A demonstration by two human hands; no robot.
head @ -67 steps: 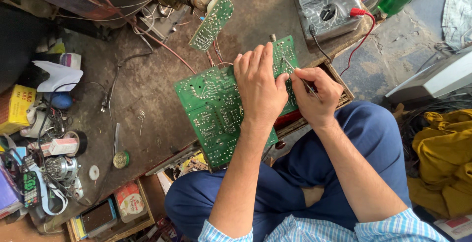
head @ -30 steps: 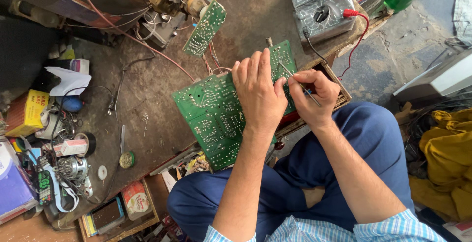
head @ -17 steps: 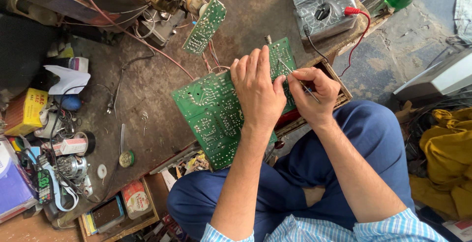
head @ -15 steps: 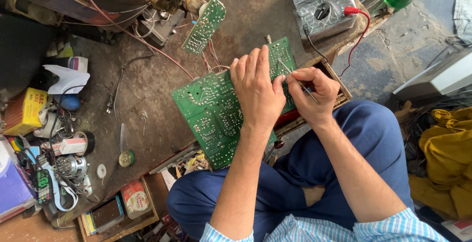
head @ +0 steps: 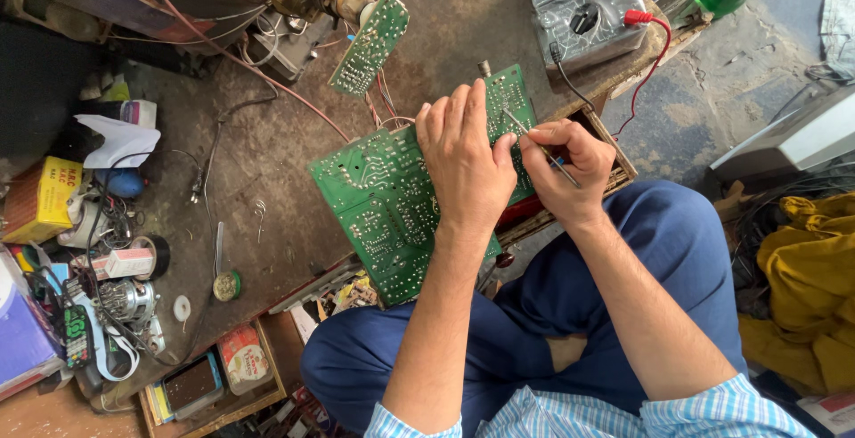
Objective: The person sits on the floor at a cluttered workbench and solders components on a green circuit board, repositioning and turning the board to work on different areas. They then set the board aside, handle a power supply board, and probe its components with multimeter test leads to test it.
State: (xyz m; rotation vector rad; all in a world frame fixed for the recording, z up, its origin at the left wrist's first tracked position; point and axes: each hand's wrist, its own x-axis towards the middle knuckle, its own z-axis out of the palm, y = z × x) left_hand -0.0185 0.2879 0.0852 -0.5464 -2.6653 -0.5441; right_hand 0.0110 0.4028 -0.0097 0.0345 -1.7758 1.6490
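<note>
left hand (head: 465, 164) on circuit board (head: 383, 206), right hand (head: 570, 164) — probe (head: 534, 142)

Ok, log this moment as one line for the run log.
left hand: flat on green circuit board | right hand: holds thin probe, tip on board | grey meter: behind, wired

Packages at the left edge
Yellow carton (head: 40, 198) on the desk's far left; purple box (head: 22, 344) below (partly cropped); round labelled tin (head: 245, 358) in the tray.
</note>
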